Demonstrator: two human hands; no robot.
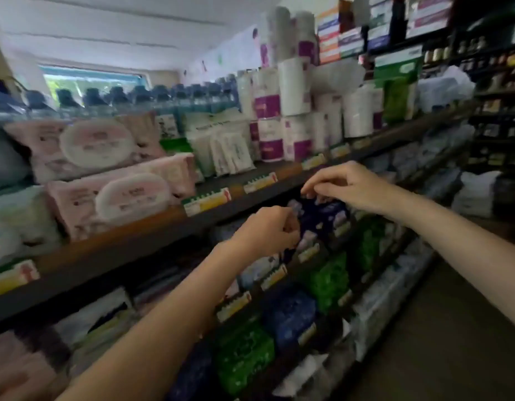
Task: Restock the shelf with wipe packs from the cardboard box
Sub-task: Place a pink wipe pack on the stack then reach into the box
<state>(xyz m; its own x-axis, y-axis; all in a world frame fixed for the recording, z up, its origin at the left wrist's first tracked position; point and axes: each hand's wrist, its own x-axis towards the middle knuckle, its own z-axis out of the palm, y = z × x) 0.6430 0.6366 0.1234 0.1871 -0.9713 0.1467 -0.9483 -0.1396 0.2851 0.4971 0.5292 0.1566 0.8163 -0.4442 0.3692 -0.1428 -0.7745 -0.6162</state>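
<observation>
both bare hands reach into the second shelf level, just under the front edge of the dark shelf board with its brown wooden top. the left hand is curled, its fingers pressed against the near end of a dark blue soft plastic pack with pale pink and white patches; the blur hides whether it truly pinches the wrapper. the right hand comes in from above at the pack's upper far end, fingertips drawn together on or just over the top edge, and again i cannot tell if they grip it. the pack sits at the front edge of that second level, between the two hands, tucked below the board's front lip.

on the board above, near its left end, two pink wipe packs with round white lids lie stacked, the lower one at the front edge. white toilet rolls with purple bands stand further right along the same board, and yellow and green price labels are fixed to its front edge. lower levels hold green patterned packs and a blue patterned pack behind more labels. the whole view is blurred.
</observation>
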